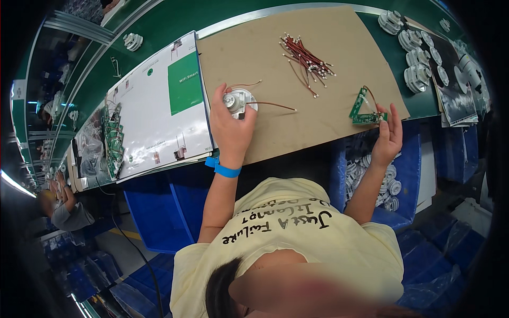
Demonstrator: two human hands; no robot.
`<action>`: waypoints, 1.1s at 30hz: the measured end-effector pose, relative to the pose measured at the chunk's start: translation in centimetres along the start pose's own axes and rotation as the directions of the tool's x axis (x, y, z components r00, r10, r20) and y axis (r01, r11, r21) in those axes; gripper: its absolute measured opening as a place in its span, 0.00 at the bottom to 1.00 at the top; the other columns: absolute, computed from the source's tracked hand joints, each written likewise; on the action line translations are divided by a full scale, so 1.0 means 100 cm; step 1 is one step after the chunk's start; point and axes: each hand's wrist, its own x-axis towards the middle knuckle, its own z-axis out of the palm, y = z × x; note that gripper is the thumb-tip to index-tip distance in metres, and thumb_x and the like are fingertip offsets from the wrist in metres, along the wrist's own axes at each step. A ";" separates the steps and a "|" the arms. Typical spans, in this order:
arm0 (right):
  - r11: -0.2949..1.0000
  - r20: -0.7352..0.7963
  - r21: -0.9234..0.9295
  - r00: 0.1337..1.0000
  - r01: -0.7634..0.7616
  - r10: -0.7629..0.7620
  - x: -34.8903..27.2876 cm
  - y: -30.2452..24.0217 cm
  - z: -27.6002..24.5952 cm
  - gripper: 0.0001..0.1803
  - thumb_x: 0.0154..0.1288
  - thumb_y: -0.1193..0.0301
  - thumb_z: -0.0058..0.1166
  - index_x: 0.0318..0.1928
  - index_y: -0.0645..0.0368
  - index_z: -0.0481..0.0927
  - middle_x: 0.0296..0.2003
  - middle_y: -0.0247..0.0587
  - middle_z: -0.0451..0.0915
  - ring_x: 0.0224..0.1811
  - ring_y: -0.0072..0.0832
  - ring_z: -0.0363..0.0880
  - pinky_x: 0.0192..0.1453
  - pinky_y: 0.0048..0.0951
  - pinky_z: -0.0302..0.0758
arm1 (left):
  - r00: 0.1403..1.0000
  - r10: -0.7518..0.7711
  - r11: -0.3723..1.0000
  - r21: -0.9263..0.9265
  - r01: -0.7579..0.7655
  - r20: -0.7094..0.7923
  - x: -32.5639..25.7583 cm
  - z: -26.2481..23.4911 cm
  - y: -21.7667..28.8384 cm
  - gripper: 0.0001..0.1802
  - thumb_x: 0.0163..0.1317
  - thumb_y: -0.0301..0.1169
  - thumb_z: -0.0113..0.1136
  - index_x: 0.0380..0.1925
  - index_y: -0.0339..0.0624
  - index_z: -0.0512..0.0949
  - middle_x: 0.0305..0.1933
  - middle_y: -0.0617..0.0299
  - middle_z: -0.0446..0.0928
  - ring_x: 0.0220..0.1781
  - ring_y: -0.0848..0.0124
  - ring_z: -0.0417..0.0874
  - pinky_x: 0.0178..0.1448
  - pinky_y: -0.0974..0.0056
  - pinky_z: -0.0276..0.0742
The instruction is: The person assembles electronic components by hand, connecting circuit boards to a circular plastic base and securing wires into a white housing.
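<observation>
A green workbench stretches out ahead of both hands. A brown cardboard sheet lies on it, spanning from the left hand across to the right hand. On the sheet, between the hands and farther out, is a loose pile of red-brown wires with white ends. Left of the left hand lie large printed papers, with green circuit boards along their outer edge. Beyond the right hand, white round parts stand clustered.

Brown sheet evenly lit; edges bent, corners black.
</observation>
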 end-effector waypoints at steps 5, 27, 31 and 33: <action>0.993 0.132 0.028 0.985 -0.113 0.108 -0.011 0.007 -0.003 0.25 0.63 0.84 0.48 0.61 0.70 0.64 0.50 0.50 0.76 0.42 0.25 0.77 0.46 0.24 0.76 | 0.999 0.023 1.000 0.005 -0.023 -0.038 0.003 0.000 -0.010 0.34 0.47 0.27 0.60 0.57 0.37 0.63 0.51 0.48 0.72 0.54 0.53 0.72 0.57 0.55 0.68; 0.964 0.335 0.250 0.942 -0.091 0.002 -0.013 -0.027 0.071 0.26 0.65 0.84 0.44 0.64 0.69 0.59 0.55 0.55 0.72 0.51 0.29 0.75 0.52 0.29 0.75 | 0.673 0.623 0.730 0.013 -0.683 0.399 0.011 0.018 -0.002 0.08 0.45 0.24 0.59 0.29 0.39 0.76 0.32 0.59 0.75 0.40 0.60 0.75 0.49 0.58 0.73; 0.967 0.449 0.202 0.892 -0.156 0.050 -0.018 -0.016 0.099 0.26 0.65 0.84 0.43 0.64 0.69 0.60 0.56 0.54 0.71 0.51 0.29 0.75 0.53 0.29 0.75 | 0.778 0.530 0.845 -0.283 -0.454 0.337 0.008 0.009 0.009 0.07 0.50 0.24 0.61 0.31 0.39 0.75 0.32 0.58 0.74 0.38 0.60 0.74 0.43 0.60 0.71; 0.953 0.538 0.197 0.838 -0.229 0.090 -0.022 -0.013 0.111 0.26 0.65 0.84 0.43 0.64 0.69 0.59 0.56 0.53 0.70 0.52 0.30 0.75 0.53 0.29 0.75 | 0.818 0.480 0.861 -0.351 -0.369 0.317 0.005 0.009 0.013 0.06 0.51 0.25 0.60 0.29 0.39 0.74 0.31 0.59 0.74 0.36 0.61 0.74 0.41 0.60 0.70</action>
